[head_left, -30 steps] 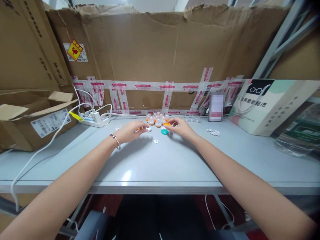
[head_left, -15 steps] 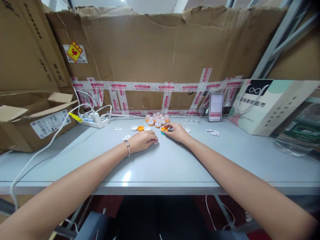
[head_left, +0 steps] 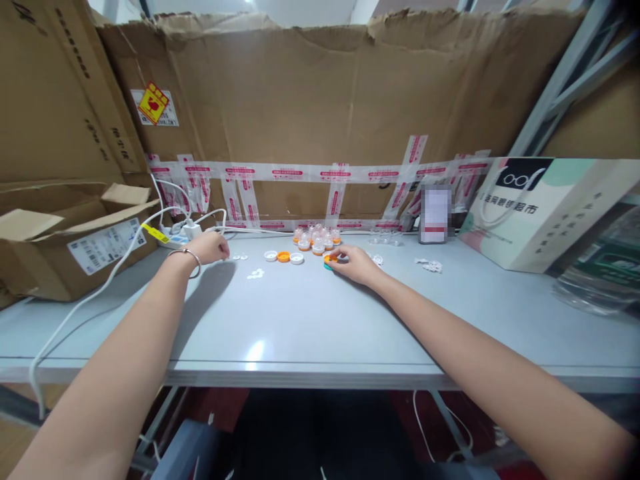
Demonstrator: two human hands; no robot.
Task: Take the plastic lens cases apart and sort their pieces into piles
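Observation:
My left hand (head_left: 213,248) is at the left of the table, its fingers pinched together just left of two small white discs (head_left: 241,257). A tiny white piece shows at the fingertips, too small to name surely. Near the middle, my right hand (head_left: 354,264) has its fingers closed on an orange round cap (head_left: 330,259), with a teal piece (head_left: 328,267) under it. Between the hands lie two white round caps (head_left: 297,259) and an orange one (head_left: 283,257) in a row. Small white pieces (head_left: 255,274) are scattered in front of them.
Behind the caps stands a cluster of clear-topped pieces with orange bases (head_left: 318,241). White bits (head_left: 429,266) and clear parts (head_left: 386,239) lie to the right, by a phone (head_left: 434,213). A power strip (head_left: 175,239), open carton (head_left: 75,247), paper bag (head_left: 525,213) and bottle (head_left: 597,267) flank the table.
My left hand has moved from the table's middle, where it pinched a small white piece, over to the left beside the white discs. My right hand has stayed on the orange cap.

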